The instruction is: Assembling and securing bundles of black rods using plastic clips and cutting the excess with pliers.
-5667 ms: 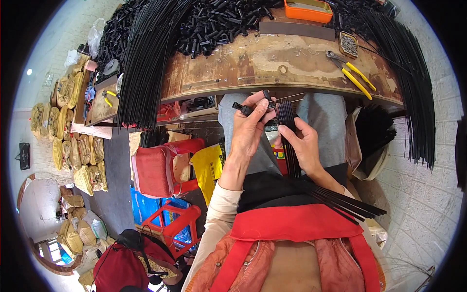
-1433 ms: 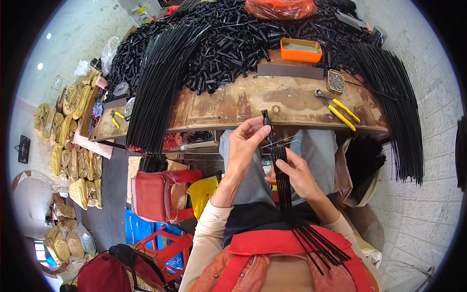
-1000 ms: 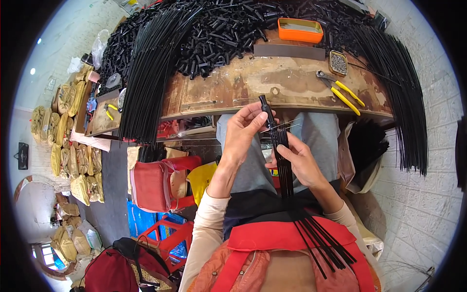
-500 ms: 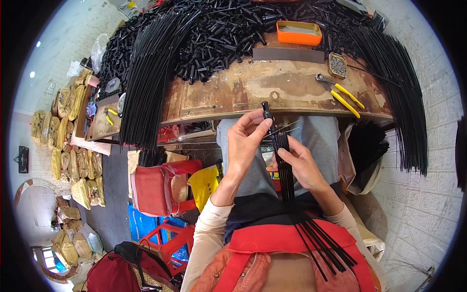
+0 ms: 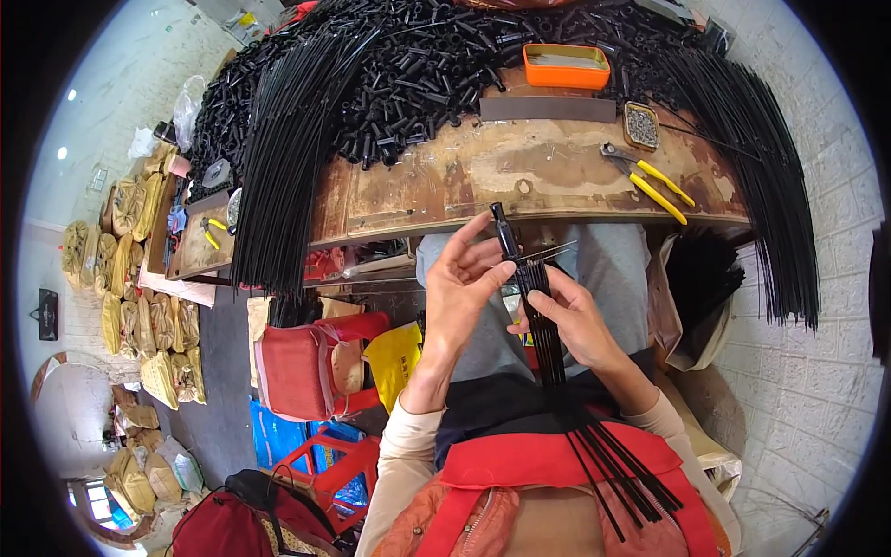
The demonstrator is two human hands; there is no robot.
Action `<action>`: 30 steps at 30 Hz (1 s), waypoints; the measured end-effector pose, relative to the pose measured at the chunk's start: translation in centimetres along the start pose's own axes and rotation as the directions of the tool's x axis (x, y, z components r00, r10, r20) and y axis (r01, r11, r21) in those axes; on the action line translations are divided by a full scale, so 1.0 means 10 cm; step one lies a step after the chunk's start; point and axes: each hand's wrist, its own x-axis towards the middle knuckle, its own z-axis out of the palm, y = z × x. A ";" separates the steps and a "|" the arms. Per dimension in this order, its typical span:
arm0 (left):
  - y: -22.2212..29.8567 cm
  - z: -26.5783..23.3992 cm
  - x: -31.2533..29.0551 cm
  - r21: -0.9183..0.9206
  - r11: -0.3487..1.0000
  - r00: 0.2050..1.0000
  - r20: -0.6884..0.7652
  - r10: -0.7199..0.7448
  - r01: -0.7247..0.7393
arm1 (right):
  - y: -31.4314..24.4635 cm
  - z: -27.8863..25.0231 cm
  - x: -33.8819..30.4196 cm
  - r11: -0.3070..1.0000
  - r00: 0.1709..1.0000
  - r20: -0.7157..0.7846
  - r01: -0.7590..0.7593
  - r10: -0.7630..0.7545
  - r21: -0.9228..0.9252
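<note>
1. Fitting (image 5: 504, 234), black, stands at the far end of the rod bundle (image 5: 549, 353); I can't tell whether it's seated.
2. My left hand (image 5: 455, 295) pinches its near end; my right hand (image 5: 582, 320) is clamped around the bundle.
3. Far on the desk (image 5: 390, 200), heaped loose fittings (image 5: 422, 79) suggest, I judge, much remains.

Both hands (image 5: 455, 302) (image 5: 580, 325) are close together, thumbs (image 5: 499, 276) (image 5: 542, 304) angled inward.

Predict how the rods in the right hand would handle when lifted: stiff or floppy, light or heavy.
Probably fairly stiff: the rods look straight over the apron. Likely light: the right hand holds many at once. They may splay, since their ends there fan out.
</note>
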 end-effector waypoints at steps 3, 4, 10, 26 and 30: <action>-0.07 -0.06 0.05 -0.134 0.991 0.999 0.025 -0.023 0.026 | -0.01 0.01 0.02 1.000 0.999 0.045 0.009 -0.010 0.013; -0.09 -0.06 0.06 -0.132 0.990 0.999 0.029 -0.035 0.039 | 0.00 -0.02 0.02 1.000 0.999 0.035 0.005 -0.006 0.020; -0.18 -0.15 0.17 -0.426 0.879 0.945 0.318 -0.075 0.213 | -0.04 -0.10 0.06 0.966 0.976 0.209 -0.107 0.057 0.235; 0.09 -0.08 -0.03 -0.058 0.984 0.985 0.024 0.169 -0.168 | -0.05 0.28 0.11 0.925 0.940 0.052 0.340 -0.336 -0.172; 0.09 -0.17 -0.05 -0.124 0.992 0.996 0.086 0.037 -0.026 | 0.00 0.29 0.15 0.940 0.947 -0.009 0.317 -0.321 -0.128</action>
